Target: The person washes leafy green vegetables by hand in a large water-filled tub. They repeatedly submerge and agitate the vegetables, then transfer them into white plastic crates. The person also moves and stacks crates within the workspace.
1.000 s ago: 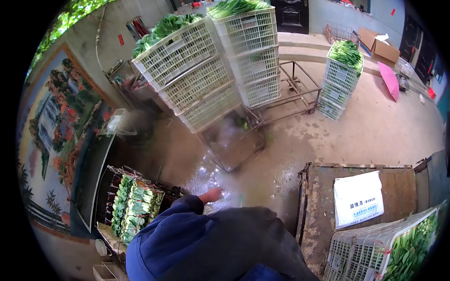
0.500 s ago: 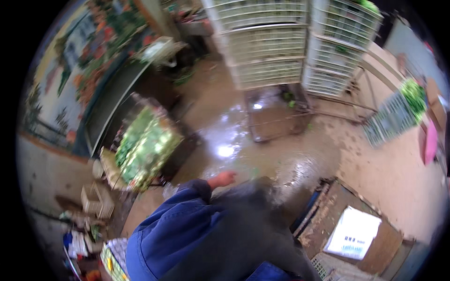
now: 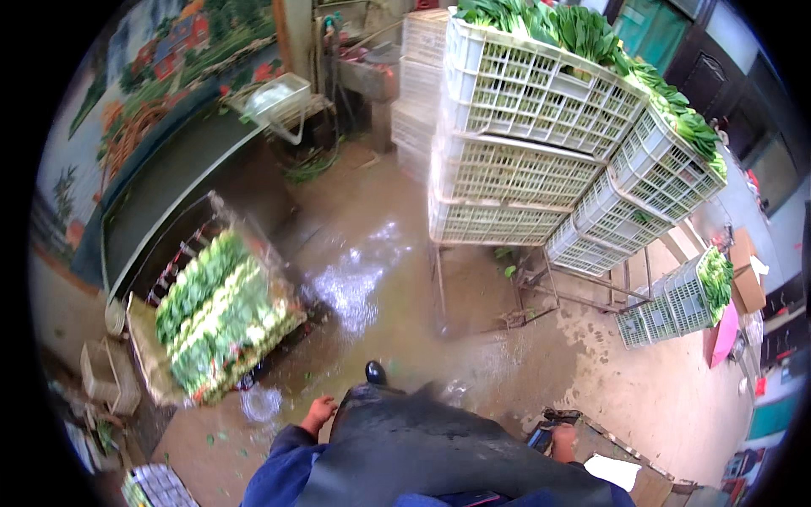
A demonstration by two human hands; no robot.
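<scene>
Left hand (image 3: 319, 412), lower centre-left of frame: half-spread, fingers loosely bent, nothing seen in it, beside the dark apron (image 3: 405, 452). Right hand (image 3: 563, 438), lower right: looks bunched at the near corner of the worn brown bench (image 3: 601, 441); can't tell whether it grips, touches or only passes over. White printed sheet (image 3: 612, 471) lies on that bench, just beside the right hand, partly cut off by the sleeve.

One black rubber boot (image 3: 376, 373) pokes out past the apron onto the wet concrete floor (image 3: 346, 291), glossy at frame centre. Looks like a step on foot, my guess. To do it well: set the sole flat, short paces, weight over the feet, no twisting on the slick patch. Keep the right knuckles off the bench's rough edge and the apron hem clear of the corner. Give room to the bundled leafy greens (image 3: 228, 308), left of frame, and the rusty trolley frame (image 3: 591, 297) under the stacked white crates (image 3: 515, 173), upper right.
</scene>
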